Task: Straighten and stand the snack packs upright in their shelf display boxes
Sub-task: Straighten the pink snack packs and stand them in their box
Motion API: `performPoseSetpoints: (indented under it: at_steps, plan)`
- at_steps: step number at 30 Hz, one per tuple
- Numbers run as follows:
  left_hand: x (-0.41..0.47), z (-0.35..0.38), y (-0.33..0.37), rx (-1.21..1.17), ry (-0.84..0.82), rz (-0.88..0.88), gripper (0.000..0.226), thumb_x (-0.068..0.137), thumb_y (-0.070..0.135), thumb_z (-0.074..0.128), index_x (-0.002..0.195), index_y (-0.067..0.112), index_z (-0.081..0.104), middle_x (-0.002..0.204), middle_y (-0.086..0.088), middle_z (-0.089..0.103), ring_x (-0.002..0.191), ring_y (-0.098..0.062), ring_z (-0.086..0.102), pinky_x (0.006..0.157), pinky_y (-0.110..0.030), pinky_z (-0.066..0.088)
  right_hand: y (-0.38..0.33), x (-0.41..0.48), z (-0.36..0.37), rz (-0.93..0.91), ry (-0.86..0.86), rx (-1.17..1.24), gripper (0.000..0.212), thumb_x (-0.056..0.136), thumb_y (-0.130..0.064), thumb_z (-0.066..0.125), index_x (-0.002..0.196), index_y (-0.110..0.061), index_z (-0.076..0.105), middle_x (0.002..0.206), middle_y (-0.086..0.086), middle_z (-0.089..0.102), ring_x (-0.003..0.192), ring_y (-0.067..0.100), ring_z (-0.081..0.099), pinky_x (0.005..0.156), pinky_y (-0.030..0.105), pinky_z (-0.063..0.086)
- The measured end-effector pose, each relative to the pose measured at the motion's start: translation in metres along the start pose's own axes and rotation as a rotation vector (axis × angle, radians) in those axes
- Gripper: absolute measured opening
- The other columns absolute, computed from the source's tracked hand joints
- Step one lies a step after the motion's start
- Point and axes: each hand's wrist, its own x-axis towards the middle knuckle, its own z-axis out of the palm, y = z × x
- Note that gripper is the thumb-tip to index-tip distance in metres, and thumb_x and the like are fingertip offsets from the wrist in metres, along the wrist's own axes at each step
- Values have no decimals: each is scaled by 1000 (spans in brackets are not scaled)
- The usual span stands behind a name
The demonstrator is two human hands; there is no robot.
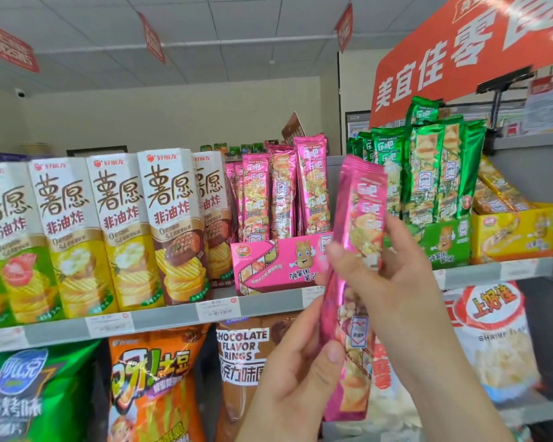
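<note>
While left hand (300, 371), right hand (396, 269) grip pink packs (363, 215) (maybe two), shelf (268, 304) grey.

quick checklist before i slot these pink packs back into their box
1. Grip: left hand holds the low end of the pink packs, right hand the middle: ok.
2. Pink packs the right way up, near upright: ok.
3. Free slot in the pink box: its right part is hidden behind the hands: cannot tell.
4. Standing packs in that box upright: ok.
5. Gold packs in the yellow box lean back: not ok.
</note>
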Motion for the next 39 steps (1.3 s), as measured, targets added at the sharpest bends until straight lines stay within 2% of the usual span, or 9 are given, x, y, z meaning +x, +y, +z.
performPoseSetpoints:
  at_steps: [8, 11, 14, 19, 22, 25, 30, 33, 39]
  plan:
    - [-14, -4, -7, 158, -108, -85, 50, 87, 47, 62, 134, 52, 46, 132, 11, 61, 126, -21, 55, 110, -48, 38, -25, 31, -15, 65, 268, 84, 22, 94, -43, 57, 88, -21, 59, 68, 5, 69, 52, 22, 67, 58, 48, 55]
    - [-15, 2, -9, 250, 18, -21, 53, 80, 54, 56, 132, 58, 45, 130, 19, 61, 119, -10, 59, 104, -32, 43, -19, 30, -13, 80, 256, 118, 25, 97, -42, 52, 88, -20, 60, 68, 5, 68, 52, 23, 67, 67, 62, 50]
    - [-11, 7, -6, 235, 121, 19, 60, 71, 75, 61, 128, 56, 49, 113, 13, 71, 101, -5, 67, 88, -17, 48, -12, 27, -9, 116, 138, 268, 33, 97, -42, 46, 108, -18, 65, 85, 11, 73, 61, 24, 68, 65, 47, 54]
    - [-2, 7, 3, 102, 266, 28, 33, 80, 52, 60, 113, 49, 65, 102, 17, 73, 92, -1, 69, 72, -9, 50, 4, 9, -2, 248, -161, 381, 54, 91, -51, 47, 120, -9, 64, 111, 17, 70, 86, 31, 64, 65, 38, 52]
    - [1, 6, 7, 86, 380, 19, 18, 77, 66, 61, 95, 65, 63, 95, 28, 71, 89, 8, 67, 70, -5, 48, 10, -2, 1, 284, -251, 341, 37, 92, -46, 56, 117, -21, 67, 106, 18, 69, 68, 29, 54, 49, 34, 41]
    - [6, 5, 9, -19, 420, -39, 25, 70, 68, 66, 93, 59, 67, 91, 0, 76, 78, -18, 73, 65, -30, 57, 14, -8, 1, 348, -272, 346, 41, 86, -44, 62, 118, -19, 66, 79, 12, 68, 35, 15, 47, 32, 18, 36]
    - [9, 5, 10, 120, 372, 83, 22, 81, 64, 63, 103, 62, 65, 106, 38, 64, 102, 18, 58, 79, 1, 41, 17, -3, 2, 203, -186, 378, 37, 79, -30, 73, 112, -13, 70, 97, 11, 71, 76, 27, 64, 64, 37, 54]
    - [7, 6, -1, 201, 245, 97, 57, 77, 48, 70, 131, 42, 55, 128, 19, 63, 119, -2, 58, 93, -16, 47, 15, 1, 0, 130, -39, 398, 41, 69, -23, 82, 108, -14, 72, 97, 7, 75, 82, 17, 70, 68, 26, 56]
    - [-2, 3, -2, 114, 174, -101, 56, 71, 74, 61, 118, 44, 66, 112, 0, 72, 105, -29, 66, 97, -52, 49, 15, -5, -1, 222, -24, 445, 42, 71, -34, 80, 109, -19, 67, 96, 6, 73, 78, 16, 69, 65, 27, 57]
